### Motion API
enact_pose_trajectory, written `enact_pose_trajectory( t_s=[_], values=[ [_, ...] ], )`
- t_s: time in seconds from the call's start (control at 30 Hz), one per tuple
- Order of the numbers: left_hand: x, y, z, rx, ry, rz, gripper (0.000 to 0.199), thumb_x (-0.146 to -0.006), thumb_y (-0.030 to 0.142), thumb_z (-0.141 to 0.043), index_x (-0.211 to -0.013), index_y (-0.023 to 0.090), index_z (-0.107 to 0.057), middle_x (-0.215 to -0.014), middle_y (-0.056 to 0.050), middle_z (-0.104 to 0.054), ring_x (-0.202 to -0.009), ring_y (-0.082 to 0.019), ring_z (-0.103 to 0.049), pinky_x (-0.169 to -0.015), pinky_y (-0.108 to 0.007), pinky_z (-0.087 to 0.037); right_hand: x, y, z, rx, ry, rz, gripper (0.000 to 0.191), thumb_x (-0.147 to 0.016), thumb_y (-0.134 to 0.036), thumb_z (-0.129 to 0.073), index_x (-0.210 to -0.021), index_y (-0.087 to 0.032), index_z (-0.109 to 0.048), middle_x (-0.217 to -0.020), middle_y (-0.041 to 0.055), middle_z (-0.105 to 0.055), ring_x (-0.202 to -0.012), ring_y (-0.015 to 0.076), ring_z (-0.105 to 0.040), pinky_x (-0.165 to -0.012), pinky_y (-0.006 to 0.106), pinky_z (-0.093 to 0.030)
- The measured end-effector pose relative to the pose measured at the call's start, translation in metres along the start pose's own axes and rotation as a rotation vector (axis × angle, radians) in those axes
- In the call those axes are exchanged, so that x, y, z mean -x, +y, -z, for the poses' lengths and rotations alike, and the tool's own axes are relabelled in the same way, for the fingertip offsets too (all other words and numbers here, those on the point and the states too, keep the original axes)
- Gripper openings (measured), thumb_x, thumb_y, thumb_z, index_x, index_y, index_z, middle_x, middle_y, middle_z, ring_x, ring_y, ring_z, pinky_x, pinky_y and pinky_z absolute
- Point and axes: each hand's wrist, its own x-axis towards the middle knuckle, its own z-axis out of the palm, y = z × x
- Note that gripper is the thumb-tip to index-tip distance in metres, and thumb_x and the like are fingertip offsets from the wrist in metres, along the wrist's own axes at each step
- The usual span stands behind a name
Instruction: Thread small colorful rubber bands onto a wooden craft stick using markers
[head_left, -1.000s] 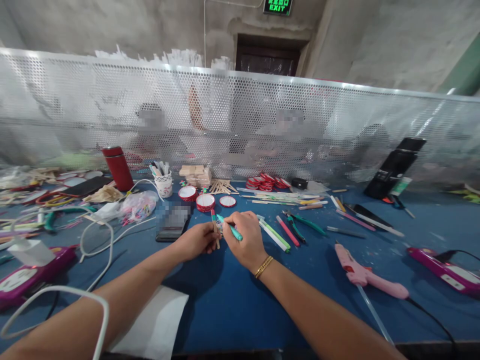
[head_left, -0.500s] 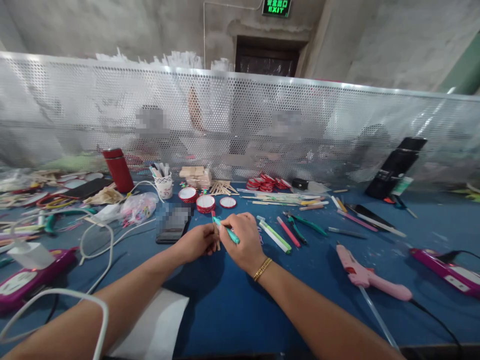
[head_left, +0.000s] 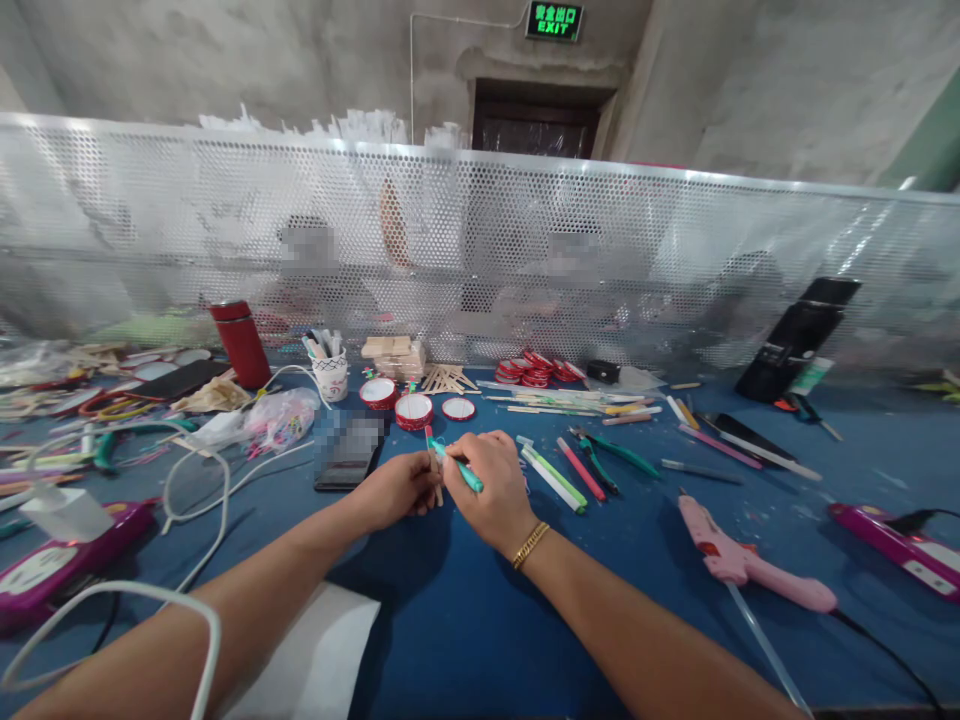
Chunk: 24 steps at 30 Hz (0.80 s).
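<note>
A wooden craft stick (head_left: pixel 430 440), its far end coloured red, stands tilted above the blue tabletop (head_left: pixel 465 640). The left hand (head_left: pixel 405 487) has it pinched between thumb and fingers, part of its length hidden by them. From the right of the stick, the right hand (head_left: pixel 491 485) grips a teal marker (head_left: pixel 469 476) like a pen, the tip right at the stick's upper part; whether it touches cannot be told. A gold-coloured bracelet (head_left: pixel 529 545) circles the right wrist.

Just beyond the stick sit red-rimmed round pieces with white faces (head_left: pixel 414 410). Near it on the left lies a dark smartphone (head_left: pixel 349 455), its screen blurred; to its right lie a white-and-green marker (head_left: pixel 553 478), a red marker (head_left: pixel 581 469) and green-handled pliers (head_left: pixel 596 462). Farther beyond the stick are a patterned cup of pens (head_left: pixel 330 377), stacked wooden pieces (head_left: pixel 394 352) and a heap of red rings (head_left: pixel 534 368).

Well to the stick's right rests a pink glue gun (head_left: pixel 739 560); well to its left stands a red bottle (head_left: pixel 241 345). Behind everything beyond the stick runs a perforated metal screen (head_left: pixel 435 230).
</note>
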Motion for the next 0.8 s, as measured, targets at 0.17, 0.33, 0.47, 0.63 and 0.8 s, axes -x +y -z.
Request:
enact_pose_trajectory(
  t_s=[0.17,0.33,0.47,0.63,0.8],
  values=[
    [-0.0005,0.0001,-0.0001,0.018,-0.004,0.016,0.019,-0.08,0.036,-0.052,-0.074,0.018,-0.05,-0.059,0.002,-0.058,-0.048,-0.01,-0.052,-0.047,-0.021,-0.039,0.0,0.0014,0.002,0.006,0.039,-0.015,0.01,-0.089,-0.023,-0.05,-0.08,-0.021,-0.056,-0.075,0.0004,-0.062,-0.077,0.0164,-0.055,-0.087,0.034,-0.034],
    [0.0005,-0.0002,0.0002,0.016,-0.004,0.013,0.019,-0.08,0.035,-0.052,-0.074,0.018,-0.051,-0.06,0.002,-0.058,-0.049,-0.01,-0.052,-0.047,-0.021,-0.038,-0.0003,0.0011,0.0016,-0.028,0.009,0.025,0.008,-0.089,-0.025,-0.051,-0.083,-0.022,-0.057,-0.077,-0.0003,-0.063,-0.078,0.0157,-0.056,-0.089,0.034,-0.033],
    [0.0002,0.0003,-0.0001,0.006,-0.005,0.012,0.02,-0.081,0.037,-0.051,-0.074,0.018,-0.051,-0.06,0.002,-0.058,-0.049,-0.01,-0.053,-0.046,-0.02,-0.038,-0.0006,0.0043,0.0032,0.016,0.017,-0.026,0.011,-0.088,-0.023,-0.051,-0.078,-0.021,-0.055,-0.074,-0.0004,-0.061,-0.076,0.0158,-0.055,-0.086,0.033,-0.034],
    [0.0,0.0023,-0.0006,0.024,-0.006,0.029,0.021,-0.079,0.038,-0.053,-0.074,0.018,-0.05,-0.059,0.002,-0.058,-0.048,-0.009,-0.052,-0.046,-0.02,-0.038,0.0005,0.0022,0.0026,-0.027,0.003,0.01,0.01,-0.089,-0.025,-0.051,-0.082,-0.021,-0.056,-0.077,0.0002,-0.063,-0.078,0.016,-0.055,-0.09,0.034,-0.033],
    [0.0003,0.0033,-0.0001,0.006,-0.002,0.023,0.021,-0.079,0.039,-0.054,-0.074,0.018,-0.05,-0.06,0.002,-0.058,-0.048,-0.01,-0.053,-0.045,-0.02,-0.038,0.0002,0.0019,0.0023,-0.001,-0.015,-0.011,0.01,-0.088,-0.023,-0.051,-0.079,-0.021,-0.055,-0.075,-0.0001,-0.062,-0.077,0.0162,-0.055,-0.089,0.035,-0.033]
  ],
)
